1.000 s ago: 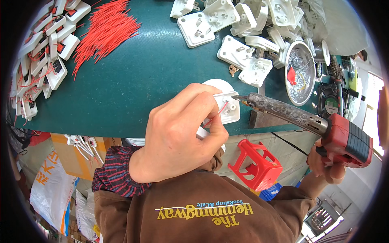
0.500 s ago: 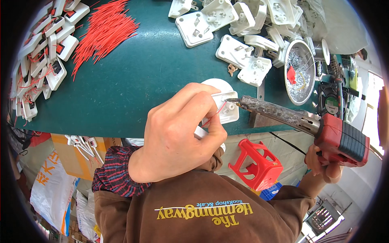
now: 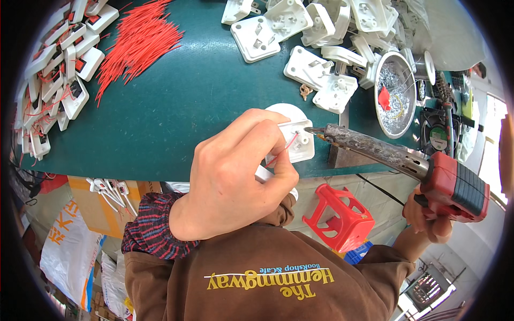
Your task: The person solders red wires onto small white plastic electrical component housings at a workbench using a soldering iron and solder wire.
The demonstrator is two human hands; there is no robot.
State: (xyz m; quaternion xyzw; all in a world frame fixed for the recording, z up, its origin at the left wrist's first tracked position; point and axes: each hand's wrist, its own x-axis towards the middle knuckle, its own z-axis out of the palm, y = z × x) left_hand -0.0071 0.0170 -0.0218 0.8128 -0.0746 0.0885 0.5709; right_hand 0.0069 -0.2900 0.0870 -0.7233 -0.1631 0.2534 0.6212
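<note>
My left hand (image 3: pixel 230 174) is closed at the near edge of the table, thumb and fingertips pinching a thin red wire (image 3: pixel 291 142). The wire's free end reaches into a white plastic plug housing (image 3: pixel 304 154), partly hidden behind my fingers. A round white piece (image 3: pixel 289 111) shows just beyond the housing. My right hand (image 3: pixel 425 220) grips the red and black handle of a soldering gun (image 3: pixel 375 150). Its dark tip points left over the housing, a little to the right of the wire end.
Loose red wires (image 3: pixel 136 43) lie in a heap at the far left, beside stacked white housings (image 3: pixel 75 99) with wires fitted. More white plug housings (image 3: pixel 332 32) are piled at the back right. A metal bowl (image 3: pixel 381 115) of shiny scraps stands right. Below is a red stool (image 3: pixel 348 227).
The soldering gun has drawn slightly right, its tip backing away from the wire end. My left hand has stayed nearly still on the wire.
</note>
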